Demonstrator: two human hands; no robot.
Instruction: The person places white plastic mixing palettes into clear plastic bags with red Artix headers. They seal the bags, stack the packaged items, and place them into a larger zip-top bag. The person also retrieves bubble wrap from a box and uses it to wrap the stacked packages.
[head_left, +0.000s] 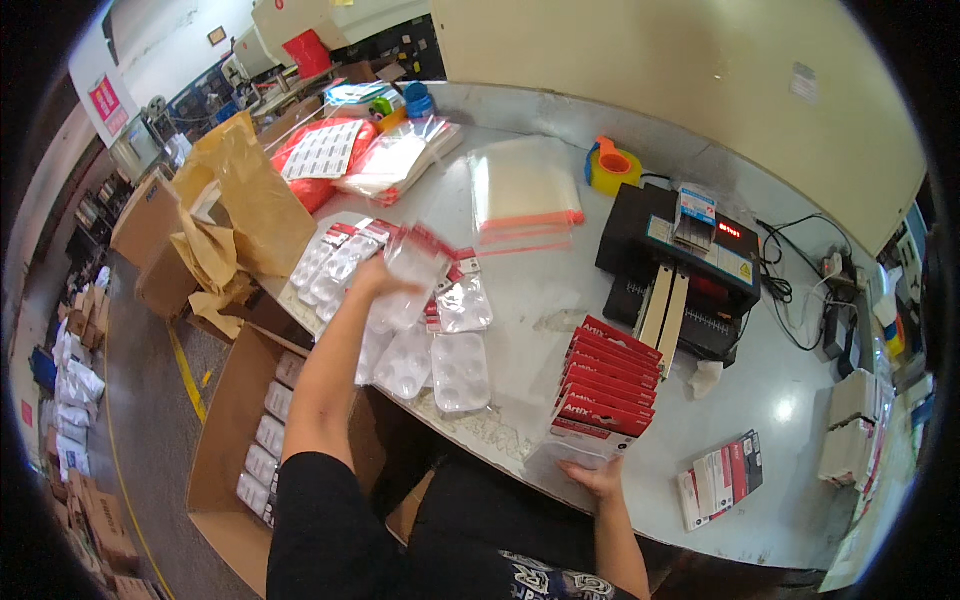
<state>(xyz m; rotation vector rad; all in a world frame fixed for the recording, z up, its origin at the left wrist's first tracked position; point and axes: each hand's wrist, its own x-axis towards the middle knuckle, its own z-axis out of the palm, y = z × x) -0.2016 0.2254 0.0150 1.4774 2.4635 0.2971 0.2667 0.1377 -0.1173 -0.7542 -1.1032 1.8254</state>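
My left hand is over a pile of clear plastic paint palettes with red header cards. It grips a packaged palette; both are blurred by motion, and part of the fingers cannot be made out. Loose on the near side of the pile lies a round-welled clear palette. Near the front edge of the table, my right hand is closed round the lower end of a fanned row of red-topped packs. The row leans back toward a black machine with a lit red display.
An open carton with packed goods stands at lower left, below brown paper. Clear bags and a tape dispenser sit at the back. Right of my right hand lie red-and-white cards. Cables trail behind the machine.
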